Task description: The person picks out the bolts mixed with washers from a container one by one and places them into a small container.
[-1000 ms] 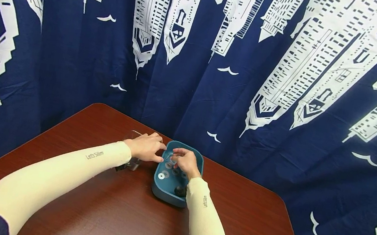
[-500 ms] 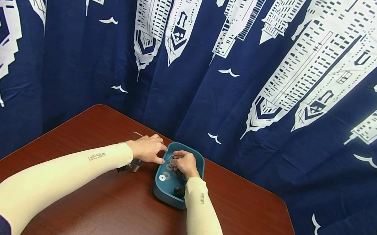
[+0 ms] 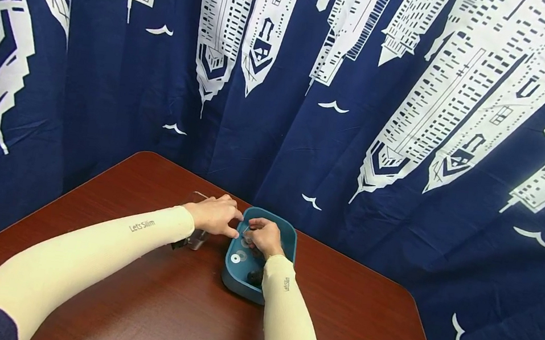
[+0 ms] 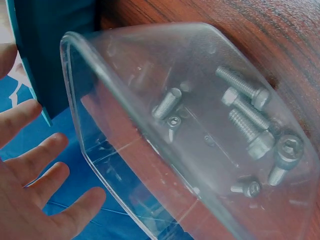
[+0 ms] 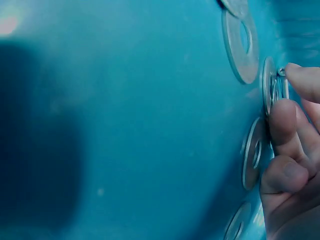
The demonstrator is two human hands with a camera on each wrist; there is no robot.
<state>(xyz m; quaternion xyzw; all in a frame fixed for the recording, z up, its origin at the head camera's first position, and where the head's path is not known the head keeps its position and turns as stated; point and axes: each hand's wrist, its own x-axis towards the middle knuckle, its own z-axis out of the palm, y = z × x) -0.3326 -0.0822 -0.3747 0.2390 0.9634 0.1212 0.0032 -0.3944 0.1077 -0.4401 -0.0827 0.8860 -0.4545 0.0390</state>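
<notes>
My right hand reaches into a blue bin. Its fingers curl around a small thin screw, with one fingertip by its head and another at its lower end, so it looks pinched. Flat metal washers lie beside those fingers on the bin floor. My left hand has its fingers spread, holding nothing, with fingertips at the blue bin's left edge. Below the left wrist stands a clear plastic bin with several loose bolts and screws inside, partly hidden in the head view.
A dark object lies in the near end of the blue bin, partly hidden by the right wrist. Both bins stand near the back edge of a reddish-brown wooden table. A navy curtain hangs behind.
My right hand has shifted slightly left and lower in the blue bin, its fingers closing together near the thin screw. The left hand stays at the bin's edge.
</notes>
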